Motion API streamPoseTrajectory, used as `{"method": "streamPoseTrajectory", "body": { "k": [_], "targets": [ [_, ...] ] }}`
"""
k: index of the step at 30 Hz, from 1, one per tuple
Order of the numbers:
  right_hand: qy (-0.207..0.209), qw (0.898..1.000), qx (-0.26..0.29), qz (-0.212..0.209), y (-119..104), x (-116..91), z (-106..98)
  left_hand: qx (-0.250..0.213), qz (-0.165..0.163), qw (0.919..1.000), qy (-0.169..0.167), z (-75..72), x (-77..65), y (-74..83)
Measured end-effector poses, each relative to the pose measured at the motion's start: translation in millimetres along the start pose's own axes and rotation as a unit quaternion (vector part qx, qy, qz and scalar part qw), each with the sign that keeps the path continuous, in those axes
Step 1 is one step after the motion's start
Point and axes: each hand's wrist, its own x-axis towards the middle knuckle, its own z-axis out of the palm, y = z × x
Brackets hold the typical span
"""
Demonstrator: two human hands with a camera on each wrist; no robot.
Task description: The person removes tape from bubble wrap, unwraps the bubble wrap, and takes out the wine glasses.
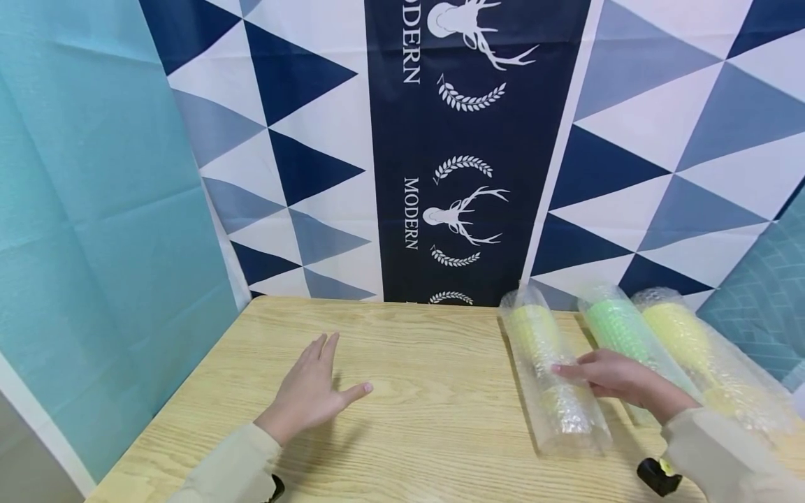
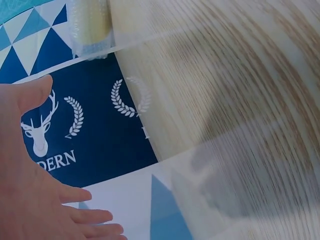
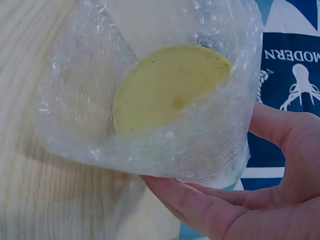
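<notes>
A bubble-wrapped yellow object [image 1: 537, 332] lies lengthwise on the wooden table at the right, loose clear wrap extending past its near end. In the right wrist view its round, flat yellow end [image 3: 170, 90] shows inside the wrap. My right hand [image 1: 619, 381] grips this bundle from its right side, thumb on one side and fingers on the other, as the right wrist view shows. Over the table's left half, my left hand [image 1: 311, 391] is held with fingers straight and thumb spread, holding nothing.
Right of the gripped bundle lie a bubble-wrapped green object [image 1: 619, 325] and another bubble-wrapped yellow object [image 1: 679, 335], partly behind my right forearm. The wooden table [image 1: 434, 391] ends at a patterned cloth [image 1: 465, 175] behind. A light blue cloth [image 1: 107, 195] hangs along the left.
</notes>
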Motion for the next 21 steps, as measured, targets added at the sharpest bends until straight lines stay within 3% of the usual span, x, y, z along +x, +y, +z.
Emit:
{"method": "streamPoseTrajectory", "body": {
  "k": [15,21],
  "targets": [
    [-0.039,0.996,0.079,0.012,-7,1,18,-0.074,-0.039,0.9942,-0.067,1.4,7.1,3.6],
    [-0.055,0.992,0.113,0.019,-8,1,25,-0.124,-0.061,0.9858,-0.096,1.2,8.9,6.7]
  ]
}}
